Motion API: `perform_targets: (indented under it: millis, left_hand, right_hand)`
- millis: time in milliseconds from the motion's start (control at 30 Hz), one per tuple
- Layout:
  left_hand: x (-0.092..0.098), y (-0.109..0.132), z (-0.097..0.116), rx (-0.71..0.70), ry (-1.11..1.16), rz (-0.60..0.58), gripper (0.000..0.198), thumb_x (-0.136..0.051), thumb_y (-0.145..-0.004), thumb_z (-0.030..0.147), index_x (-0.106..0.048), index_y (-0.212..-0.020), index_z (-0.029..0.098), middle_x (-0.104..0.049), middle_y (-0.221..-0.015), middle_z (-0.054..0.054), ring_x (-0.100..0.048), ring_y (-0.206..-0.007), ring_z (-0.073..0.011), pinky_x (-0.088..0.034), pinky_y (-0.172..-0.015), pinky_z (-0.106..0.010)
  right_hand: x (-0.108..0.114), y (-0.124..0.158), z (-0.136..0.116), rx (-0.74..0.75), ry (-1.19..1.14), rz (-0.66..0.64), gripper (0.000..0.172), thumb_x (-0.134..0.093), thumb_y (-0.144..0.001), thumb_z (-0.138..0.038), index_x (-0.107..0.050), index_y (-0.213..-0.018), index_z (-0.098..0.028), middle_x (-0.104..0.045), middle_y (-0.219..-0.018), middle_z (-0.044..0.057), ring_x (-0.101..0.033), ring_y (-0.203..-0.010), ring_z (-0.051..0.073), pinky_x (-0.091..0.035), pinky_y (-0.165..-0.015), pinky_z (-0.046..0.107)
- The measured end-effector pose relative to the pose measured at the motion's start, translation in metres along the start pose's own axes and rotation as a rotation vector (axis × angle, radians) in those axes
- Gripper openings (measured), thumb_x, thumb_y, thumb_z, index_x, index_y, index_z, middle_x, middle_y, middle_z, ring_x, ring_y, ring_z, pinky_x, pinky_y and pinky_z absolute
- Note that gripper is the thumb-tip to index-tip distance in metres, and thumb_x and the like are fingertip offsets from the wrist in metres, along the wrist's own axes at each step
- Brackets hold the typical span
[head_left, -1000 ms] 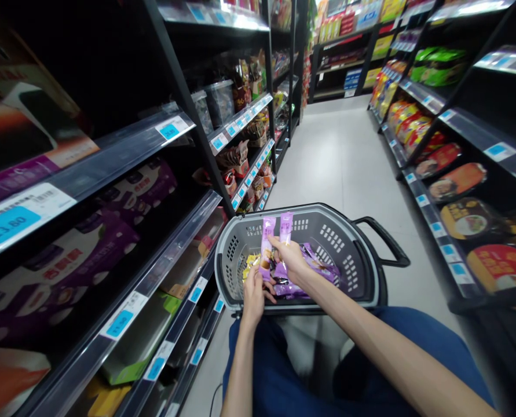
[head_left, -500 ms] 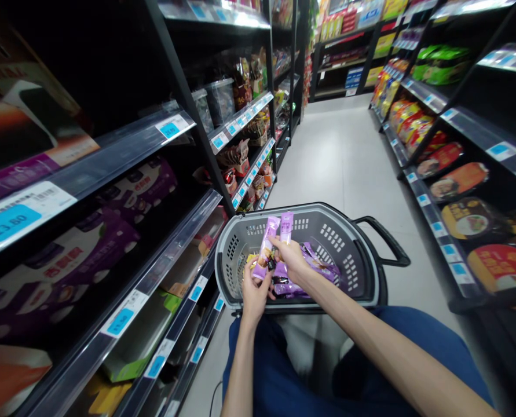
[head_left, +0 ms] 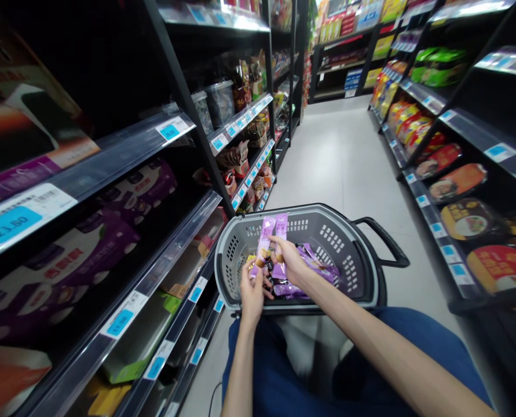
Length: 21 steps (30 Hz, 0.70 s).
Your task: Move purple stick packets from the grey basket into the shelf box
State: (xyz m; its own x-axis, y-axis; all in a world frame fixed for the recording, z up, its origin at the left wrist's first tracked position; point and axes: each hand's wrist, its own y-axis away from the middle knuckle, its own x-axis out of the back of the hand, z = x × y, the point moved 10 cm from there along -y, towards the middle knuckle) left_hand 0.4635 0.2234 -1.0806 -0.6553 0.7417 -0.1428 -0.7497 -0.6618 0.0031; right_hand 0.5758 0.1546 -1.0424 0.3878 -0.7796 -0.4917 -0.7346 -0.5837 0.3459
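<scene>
A grey shopping basket [head_left: 353,255] stands on the aisle floor in front of my knees. Inside it lie several purple snack packets [head_left: 316,267] and a yellow one [head_left: 249,260]. My right hand [head_left: 289,258] is closed around two upright purple snack packets [head_left: 274,229] held over the basket. My left hand [head_left: 252,288] is just left of them, its fingers pinching the lower end of the left packet.
Black shelving [head_left: 171,174] with blue price tags runs along my left, holding purple boxes [head_left: 88,243]. Another shelf [head_left: 457,174] with red and orange bowl packs lines the right. The basket's black handle [head_left: 381,237] sticks out to the right. Grey floor [head_left: 344,150] stretches ahead.
My left hand rose from inside the basket to the left purple packet and took its lower end. The two packets shifted slightly left in my right hand.
</scene>
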Motion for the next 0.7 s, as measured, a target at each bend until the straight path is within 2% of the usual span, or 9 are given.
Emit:
perform_targets:
  millis: [67,133,267,433,500,633,700]
  left_hand:
    - [0.002,0.0,0.0,-0.009,0.004,0.018,0.055,-0.065,-0.085,0.046,-0.041,-0.129,0.023,-0.058,-0.079,0.0,-0.059,-0.058,-0.0132,-0.047,-0.037,-0.018]
    - [0.003,0.0,0.0,-0.012,-0.001,0.039,0.061,-0.071,-0.08,0.044,-0.04,-0.129,0.023,-0.059,-0.079,0.0,-0.058,-0.056,-0.0128,-0.047,-0.036,-0.018]
    - [0.005,0.001,0.0,-0.008,-0.031,0.047,0.062,-0.07,-0.081,0.043,-0.039,-0.131,0.023,-0.058,-0.073,0.002,-0.056,-0.052,-0.0121,-0.047,-0.037,-0.018]
    - [0.007,0.001,-0.003,0.007,-0.043,0.053,0.057,-0.063,-0.086,0.047,-0.039,-0.132,0.023,-0.055,-0.066,0.003,-0.054,-0.048,-0.0122,-0.047,-0.038,-0.019]
    - [0.008,0.0,-0.003,-0.003,-0.043,0.066,0.058,-0.066,-0.084,0.046,-0.041,-0.131,0.023,-0.057,-0.072,0.002,-0.056,-0.052,-0.0125,-0.048,-0.038,-0.019]
    - [0.01,-0.001,0.0,-0.059,-0.051,0.086,0.056,-0.071,-0.08,0.041,-0.045,-0.126,0.023,-0.06,-0.108,-0.007,-0.059,-0.061,-0.0111,-0.049,-0.039,-0.018]
    - [0.012,-0.001,-0.002,-0.058,-0.05,0.095,0.054,-0.069,-0.081,0.042,-0.047,-0.126,0.022,-0.058,-0.115,-0.009,-0.06,-0.067,-0.012,-0.05,-0.041,-0.018]
  right_hand:
    - [-0.013,0.004,0.004,-0.076,-0.057,-0.119,0.025,-0.061,-0.072,-0.043,-0.058,-0.069,-0.018,-0.04,-0.04,-0.006,-0.028,-0.038,0.01,-0.03,-0.043,0.026]
    - [-0.017,0.007,0.004,-0.09,-0.065,-0.161,0.019,-0.06,-0.07,-0.036,-0.059,-0.069,-0.017,-0.038,-0.038,-0.006,-0.028,-0.039,0.009,-0.03,-0.045,0.024]
    - [-0.01,0.005,-0.001,-0.001,0.012,-0.119,0.009,-0.062,-0.063,-0.023,-0.058,-0.068,-0.017,-0.039,-0.038,-0.006,-0.029,-0.043,0.009,-0.029,-0.048,0.022]
    - [-0.009,0.003,0.002,0.011,0.041,-0.134,0.01,-0.064,-0.063,-0.024,-0.057,-0.067,-0.017,-0.039,-0.041,-0.007,-0.029,-0.045,0.009,-0.028,-0.049,0.022]
    - [-0.01,0.002,0.001,0.034,0.052,-0.141,0.011,-0.065,-0.064,-0.025,-0.058,-0.068,-0.017,-0.039,-0.042,-0.007,-0.029,-0.045,0.009,-0.028,-0.049,0.022]
    - [-0.004,0.0,0.0,0.086,0.092,-0.075,0.014,-0.068,-0.063,-0.023,-0.057,-0.07,-0.017,-0.042,-0.043,-0.007,-0.029,-0.044,0.007,-0.023,-0.048,0.022]
    - [0.0,-0.002,0.001,0.087,0.108,-0.039,0.015,-0.069,-0.063,-0.022,-0.057,-0.07,-0.016,-0.042,-0.043,-0.008,-0.029,-0.043,0.007,-0.021,-0.047,0.022]
